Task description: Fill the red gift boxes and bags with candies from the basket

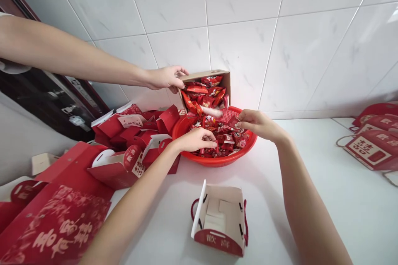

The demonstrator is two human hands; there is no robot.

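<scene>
A red plastic basket (217, 161) full of small red-wrapped packets stands by the wall. My left hand (199, 140) is over its left front part, fingers curled at the packets; what they hold, if anything, is too small to tell. My right hand (256, 124) reaches over the basket's right rim, its fingers at a red packet (235, 121). Behind the basket a cardboard box (229, 85) of red packets is tipped forward, another person's hand (166, 78) on its left edge. An open red and white gift box (217, 219) with cord handles sits in front, a pale piece inside.
Many red gift boxes (115, 169) are piled along the left side, some open. Closed red boxes (370, 145) with cord handles stand at the far right. The tiled wall (242, 41) bounds the white table (311, 174) behind.
</scene>
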